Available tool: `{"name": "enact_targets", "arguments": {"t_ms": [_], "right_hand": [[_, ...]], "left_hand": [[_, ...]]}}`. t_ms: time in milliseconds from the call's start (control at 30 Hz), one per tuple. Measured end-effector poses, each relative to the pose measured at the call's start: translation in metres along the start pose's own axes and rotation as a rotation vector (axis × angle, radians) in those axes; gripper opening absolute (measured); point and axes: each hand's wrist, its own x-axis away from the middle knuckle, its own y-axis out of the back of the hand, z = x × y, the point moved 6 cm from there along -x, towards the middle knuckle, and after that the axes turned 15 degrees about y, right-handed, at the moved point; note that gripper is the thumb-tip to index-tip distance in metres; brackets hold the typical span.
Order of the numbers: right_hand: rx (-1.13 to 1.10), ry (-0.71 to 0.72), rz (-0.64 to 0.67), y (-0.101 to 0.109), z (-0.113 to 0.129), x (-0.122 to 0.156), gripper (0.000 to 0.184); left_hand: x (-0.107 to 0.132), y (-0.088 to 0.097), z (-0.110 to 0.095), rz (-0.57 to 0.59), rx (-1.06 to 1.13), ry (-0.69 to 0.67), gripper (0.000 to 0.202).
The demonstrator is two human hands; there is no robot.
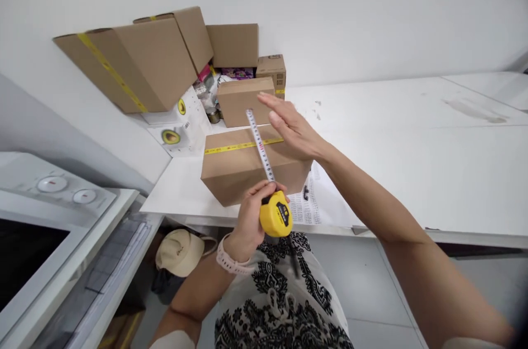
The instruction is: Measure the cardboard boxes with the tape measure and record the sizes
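My left hand (251, 214) grips a yellow tape measure (277, 216) just in front of the table edge. Its white blade (260, 147) is pulled out and runs away from me over the top of a closed cardboard box (243, 170) sealed with yellow tape. The blade's far end lies near a smaller cardboard box (243, 103) behind it. Over the right part of the near box is my right hand (292, 125), fingers stretched out and holding nothing. Whether it touches the box I cannot tell.
Larger cardboard boxes (136, 63) sit on white cartons with avocado pictures (181, 132) at the left. A printed sheet (309, 200) lies right of the near box on the white table (391, 156). A microwave (45, 228) stands at left; a beige cap (180, 253) is below.
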Motion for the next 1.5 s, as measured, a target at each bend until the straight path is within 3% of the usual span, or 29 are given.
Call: {"name": "enact_targets", "arguments": {"t_ms": [133, 267, 600, 767, 1000, 1167, 1500], "right_hand": [[-0.092, -0.045, 0.16, -0.024, -0.037, -0.012, 0.052], [-0.13, -0.16, 0.238, -0.035, -0.066, -0.011, 0.034], [-0.357, -0.405, 0.051, -0.048, -0.111, -0.021, 0.018], [-0.279, -0.469, 0.035, -0.046, -0.112, -0.016, 0.009], [-0.241, -0.469, 0.058, -0.043, -0.108, -0.017, 0.012], [-0.238, -0.448, 0.059, -0.043, -0.108, -0.017, 0.012], [-0.206, -0.447, 0.08, -0.043, -0.105, -0.017, 0.011]], "left_hand": [[-0.012, -0.003, -0.001, 0.025, 0.011, 0.013, 0.025], [-0.015, -0.003, -0.004, 0.054, 0.047, 0.024, 0.023], [-0.029, -0.008, -0.011, -0.007, 0.086, -0.079, 0.019], [-0.029, -0.009, -0.002, -0.034, 0.127, -0.071, 0.023], [-0.029, -0.019, 0.006, 0.085, 0.156, 0.021, 0.031], [-0.024, -0.016, 0.0, 0.042, 0.095, -0.024, 0.046], [-0.018, -0.002, -0.005, -0.025, 0.036, -0.05, 0.047]]}}
